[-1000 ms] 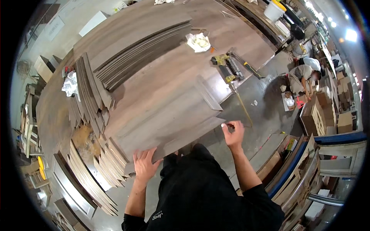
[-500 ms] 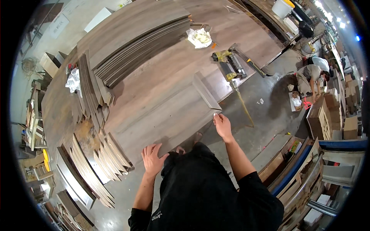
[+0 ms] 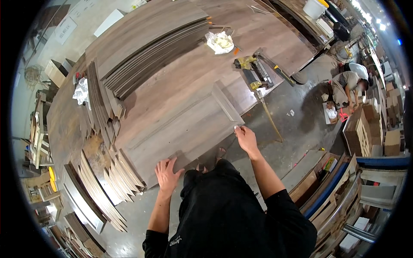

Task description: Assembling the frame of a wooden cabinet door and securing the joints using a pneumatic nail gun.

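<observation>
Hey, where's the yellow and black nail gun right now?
In the head view, the nail gun lies right of centre on the table, beside the hammer and beyond the right hand.

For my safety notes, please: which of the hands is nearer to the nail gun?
Right. The right hand is below the nail gun in the picture, at the right end of the panel; the left hand is farther, lower left, at the panel's edge.
</observation>
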Available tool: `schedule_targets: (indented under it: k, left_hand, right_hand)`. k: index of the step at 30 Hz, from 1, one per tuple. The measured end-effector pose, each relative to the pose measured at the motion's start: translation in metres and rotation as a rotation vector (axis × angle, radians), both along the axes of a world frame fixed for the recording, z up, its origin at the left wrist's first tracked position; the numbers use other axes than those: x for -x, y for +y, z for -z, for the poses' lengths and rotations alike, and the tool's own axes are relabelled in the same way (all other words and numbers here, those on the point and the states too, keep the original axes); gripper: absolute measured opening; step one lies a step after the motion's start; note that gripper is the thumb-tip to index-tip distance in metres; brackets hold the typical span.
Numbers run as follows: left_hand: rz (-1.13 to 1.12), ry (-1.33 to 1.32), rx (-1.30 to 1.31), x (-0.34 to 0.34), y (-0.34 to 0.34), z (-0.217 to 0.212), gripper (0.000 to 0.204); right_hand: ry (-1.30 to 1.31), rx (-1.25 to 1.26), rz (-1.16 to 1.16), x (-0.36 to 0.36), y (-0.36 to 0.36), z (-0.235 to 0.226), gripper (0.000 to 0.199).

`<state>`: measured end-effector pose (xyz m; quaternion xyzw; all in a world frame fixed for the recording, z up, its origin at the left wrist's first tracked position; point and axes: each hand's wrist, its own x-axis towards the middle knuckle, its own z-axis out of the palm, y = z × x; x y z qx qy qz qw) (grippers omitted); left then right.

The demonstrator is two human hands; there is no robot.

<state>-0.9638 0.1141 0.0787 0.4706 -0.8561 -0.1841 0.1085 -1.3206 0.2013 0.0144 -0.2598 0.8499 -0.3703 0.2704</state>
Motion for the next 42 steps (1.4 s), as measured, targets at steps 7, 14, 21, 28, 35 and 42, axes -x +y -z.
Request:
schedule_targets:
  k: [7,14,21,28,35,42]
  left_hand:
    - [0.031,-0.002,0.043,-0.003,-0.004,-0.002,0.063]
    - [0.166,0.068,0.134,-0.019,-0.003,0.008,0.053]
    - [0.071,0.060,0.170,-0.028,0.003,0.008,0.052]
    - [-0.471,0.132,-0.003,-0.056,-0.023,0.021,0.058]
    - [-0.779,0.121,-0.089,-0.081,-0.050,0.036,0.063]
    - [-0.805,0.192,-0.089,-0.060,-0.043,0.024,0.054]
  right_hand:
    - [-0.041,-0.043,-0.012,0.004,-0.002,-0.006,0.042]
    - [-0.156,-0.098,-0.008,0.005,-0.003,-0.016,0.049]
    - [-0.183,-0.072,-0.075,0.005,-0.013,-0.022,0.043]
    - [0.126,0.207,-0.129,0.067,-0.023,-0.040,0.031]
    - [0.175,-0.045,-0.311,0.039,-0.094,-0.056,0.057]
    - [0.304,-0.070,-0.379,0.061,-0.102,-0.039,0.068]
